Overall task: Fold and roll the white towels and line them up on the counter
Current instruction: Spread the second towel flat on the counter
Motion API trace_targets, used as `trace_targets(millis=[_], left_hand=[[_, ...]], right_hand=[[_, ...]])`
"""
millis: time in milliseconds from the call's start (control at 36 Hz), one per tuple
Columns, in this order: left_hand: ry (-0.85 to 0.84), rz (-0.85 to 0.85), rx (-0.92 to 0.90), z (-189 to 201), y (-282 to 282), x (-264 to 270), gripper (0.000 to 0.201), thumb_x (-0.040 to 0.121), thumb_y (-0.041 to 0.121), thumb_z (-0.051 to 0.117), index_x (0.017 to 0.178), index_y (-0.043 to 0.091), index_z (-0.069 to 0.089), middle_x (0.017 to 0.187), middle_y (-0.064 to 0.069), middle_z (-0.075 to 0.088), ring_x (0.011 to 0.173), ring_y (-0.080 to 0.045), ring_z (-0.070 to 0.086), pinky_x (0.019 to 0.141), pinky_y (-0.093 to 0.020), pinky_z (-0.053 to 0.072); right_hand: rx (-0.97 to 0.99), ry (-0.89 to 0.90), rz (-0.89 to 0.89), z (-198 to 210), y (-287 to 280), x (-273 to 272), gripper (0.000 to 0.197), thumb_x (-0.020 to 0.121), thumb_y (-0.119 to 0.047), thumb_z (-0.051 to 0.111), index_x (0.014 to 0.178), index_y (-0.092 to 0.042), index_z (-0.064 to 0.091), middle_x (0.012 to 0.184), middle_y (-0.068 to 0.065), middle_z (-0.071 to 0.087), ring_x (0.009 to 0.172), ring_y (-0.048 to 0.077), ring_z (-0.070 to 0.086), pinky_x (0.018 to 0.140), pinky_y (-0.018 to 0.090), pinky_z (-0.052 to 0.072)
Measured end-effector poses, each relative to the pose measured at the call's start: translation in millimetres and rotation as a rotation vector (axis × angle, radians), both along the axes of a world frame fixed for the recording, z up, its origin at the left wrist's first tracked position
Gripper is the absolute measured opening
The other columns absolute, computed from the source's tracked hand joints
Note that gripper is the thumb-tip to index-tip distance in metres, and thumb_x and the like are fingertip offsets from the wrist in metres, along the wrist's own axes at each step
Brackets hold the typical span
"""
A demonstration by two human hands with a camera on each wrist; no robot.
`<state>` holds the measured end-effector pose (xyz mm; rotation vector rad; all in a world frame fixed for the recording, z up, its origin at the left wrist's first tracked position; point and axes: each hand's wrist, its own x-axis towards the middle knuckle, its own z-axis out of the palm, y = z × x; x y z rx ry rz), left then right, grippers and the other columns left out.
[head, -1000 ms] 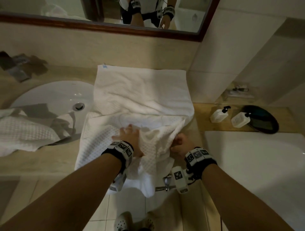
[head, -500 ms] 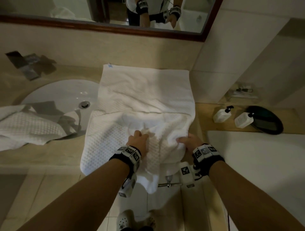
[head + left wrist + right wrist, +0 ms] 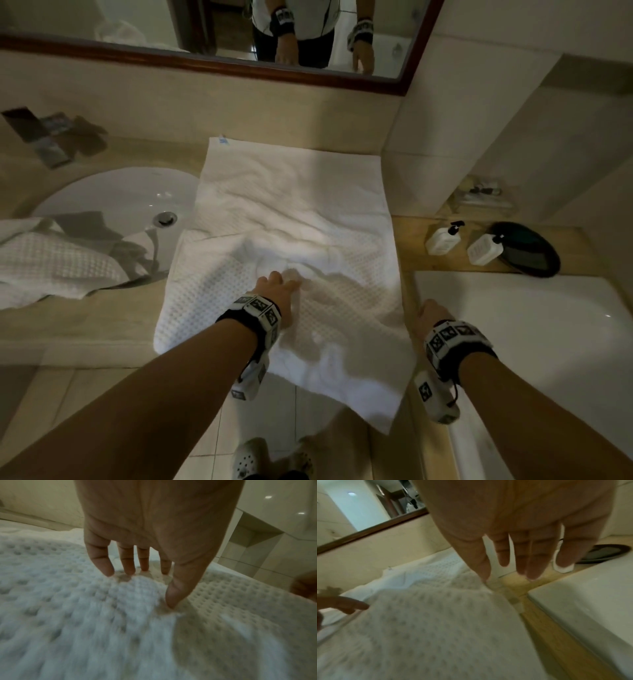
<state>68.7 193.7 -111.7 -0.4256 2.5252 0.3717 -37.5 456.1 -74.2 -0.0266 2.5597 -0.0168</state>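
left hand (image 3: 279, 291): fingers straight, tips pressing the white towel (image 3: 291, 219), grasping nothing
right hand (image 3: 428, 317): relaxed, empty, beside the towel's right edge
towel: spread on the counter (image 3: 85, 318), near edge hanging over

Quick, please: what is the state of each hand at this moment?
Left hand: open, straight fingers touching the white waffle-textured towel.
Right hand: open, holding nothing, at the towel's right edge.

Head view high above counter (image 3: 85, 318), looking down, wrist views close, forward along fingers, sharing towel (image 3: 291, 212).
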Motion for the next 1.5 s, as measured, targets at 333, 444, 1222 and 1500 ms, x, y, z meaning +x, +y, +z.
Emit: trace_targets(millis=[333,444,1222,1500], left_hand=[[0.178,0.038,-0.057,12,-11,-6,0.056,0.086,0.048,0.054,0.138,0.036,0.035,0.141,0.0,0.035,0.129,-0.026,0.034,0.097,-0.048,0.04],[-0.023,0.12,-0.035,-7,-32,-1,0.082,0.083,0.062,0.052,0.145,0.052,-0.001,0.159,0.006,-0.017,0.145,-0.039,-0.01,0.11,-0.066,0.016],[0.072,0.123,0.04,10,-99,-118,0.092,0.081,0.065,0.057,0.144,0.055,-0.01,0.16,0.008,-0.014,0.148,-0.029,-0.004,0.11,-0.067,0.014],[-0.106,0.128,0.002,-24,-121,-178,0.106,0.062,0.088,0.051,0.14,0.059,-0.016,0.152,0.009,-0.036,0.14,-0.039,-0.029,0.108,-0.071,-0.002]], right_hand=[[-0.187,-0.025,0.196,-39,-85,2,0.075,0.091,-0.04,0.054,0.15,-0.031,0.01,0.159,0.001,-0.011,0.145,0.038,0.002,0.116,0.049,0.021],[-0.015,-0.151,0.234,-53,-86,-2,0.086,0.086,-0.068,0.04,0.147,-0.041,-0.014,0.155,0.002,-0.029,0.141,0.044,-0.018,0.115,0.058,0.009],[-0.051,-0.038,0.285,-51,-161,-141,0.094,0.078,-0.068,0.056,0.147,-0.045,-0.004,0.155,0.002,-0.028,0.139,0.046,-0.023,0.113,0.064,0.0],[0.082,-0.05,0.416,-75,-172,-178,0.102,0.067,-0.089,0.033,0.142,-0.046,-0.022,0.151,0.005,-0.036,0.137,0.05,-0.023,0.11,0.066,0.003]])
